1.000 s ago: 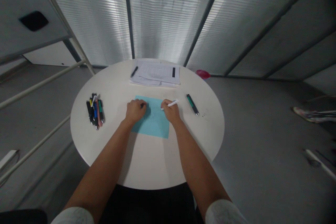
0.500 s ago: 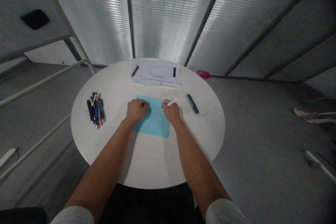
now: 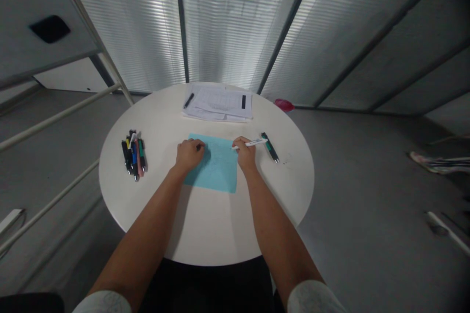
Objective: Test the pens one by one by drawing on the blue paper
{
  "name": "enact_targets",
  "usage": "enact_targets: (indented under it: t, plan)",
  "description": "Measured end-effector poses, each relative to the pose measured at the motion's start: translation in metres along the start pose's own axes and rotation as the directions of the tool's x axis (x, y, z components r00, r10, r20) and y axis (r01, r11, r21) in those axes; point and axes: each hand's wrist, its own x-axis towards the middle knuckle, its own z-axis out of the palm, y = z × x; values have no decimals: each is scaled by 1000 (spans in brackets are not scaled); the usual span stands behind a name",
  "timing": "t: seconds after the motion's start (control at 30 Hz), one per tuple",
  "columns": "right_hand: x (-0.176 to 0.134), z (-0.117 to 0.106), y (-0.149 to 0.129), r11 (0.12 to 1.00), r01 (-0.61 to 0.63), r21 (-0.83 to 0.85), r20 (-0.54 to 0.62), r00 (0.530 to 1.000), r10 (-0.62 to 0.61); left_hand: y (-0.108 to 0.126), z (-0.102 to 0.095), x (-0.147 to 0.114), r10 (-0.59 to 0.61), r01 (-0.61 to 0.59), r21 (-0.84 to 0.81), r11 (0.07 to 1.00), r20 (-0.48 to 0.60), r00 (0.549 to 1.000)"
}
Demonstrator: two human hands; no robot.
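A light blue sheet of paper [image 3: 216, 176] lies on the round white table, with faint marks on it. My right hand [image 3: 246, 154] is closed around a white pen [image 3: 257, 142]. The pen's tip points left over the sheet's right edge, and its rear end reaches toward a green and black pen [image 3: 270, 146] on the table. On the sheet's upper left side rests my left hand [image 3: 189, 154], its fingers curled around a small dark object [image 3: 199, 146], too small to name surely.
A bunch of several pens and markers [image 3: 135, 156] lies on the table's left side. At the far edge is a stack of printed papers [image 3: 216, 100] with a black pen [image 3: 188, 100] on top. A pink object [image 3: 284, 104] sits beyond the table. White rails [image 3: 58, 107] stand at left.
My right hand has shifted slightly right and up, and the white pen has turned flatter, its rear end now extending farther right. My left hand has hardly moved.
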Motion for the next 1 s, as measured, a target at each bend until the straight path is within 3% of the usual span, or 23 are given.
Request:
enact_targets:
  t: [0.2,0.3,0.43,1.0]
  plan:
    - [-1,0,-1,989,87,124,-19,996,-85,-4,0,0,11,-11,-7,1000,-47,999]
    - [3,4,-2,947,-38,319,-41,998,53,-5,0,0,7,-8,-14,1000,-46,999]
    - [6,9,-7,854,-194,482,-67,964,256,-5,1,0,6,-7,-12,1000,-46,999]
    - [7,10,-7,860,-181,477,-60,970,237,-6,1,1,16,-17,-12,1000,-49,999]
